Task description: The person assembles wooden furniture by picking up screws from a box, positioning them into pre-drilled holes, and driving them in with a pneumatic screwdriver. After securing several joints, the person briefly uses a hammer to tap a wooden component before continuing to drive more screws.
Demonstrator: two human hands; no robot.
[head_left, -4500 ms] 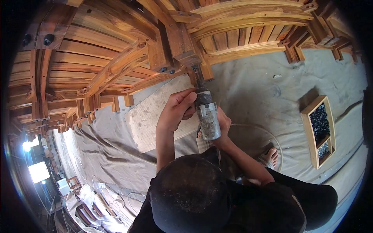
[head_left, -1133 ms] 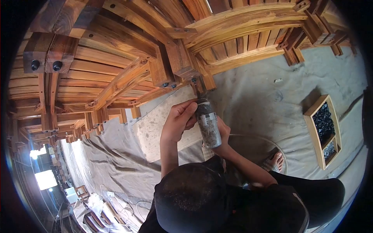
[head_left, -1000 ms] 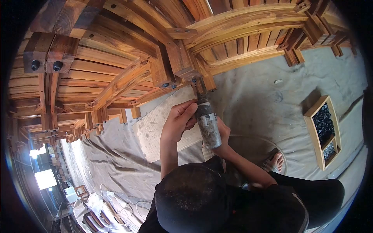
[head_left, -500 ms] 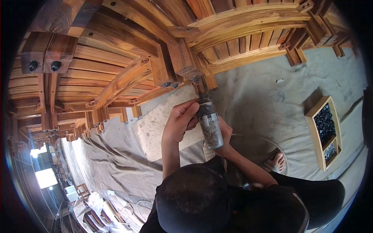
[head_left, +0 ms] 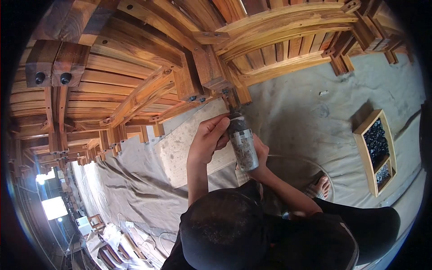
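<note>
A worn grey power screwdriver [head_left: 244, 146] with a cylindrical body points at the underside end of a wooden leg [head_left: 236, 90]. My right hand [head_left: 259, 153] is closed round its handle; the body hides most of those fingers. My left hand [head_left: 208, 138] is closed, with thumb and forefinger pinched at the driver's dark nose. Whatever the driver's tip touches at the leg is too small to make out. Small black feet sit on neighbouring leg ends [head_left: 184, 81], and two larger ones show on a nearer leg pair [head_left: 56, 63].
Upturned slatted wooden furniture [head_left: 288, 22] fills the upper side. A wooden box [head_left: 395, 166] of black pieces and small metal parts lies at right on a cloth-covered floor [head_left: 288, 112]. A pale board [head_left: 175, 157] lies left of my hands. A thin hose [head_left: 310, 161] curves near a foot [head_left: 323, 184].
The power screwdriver has shifted very slightly up toward the leg end. Both hands keep nearly the same place and hold.
</note>
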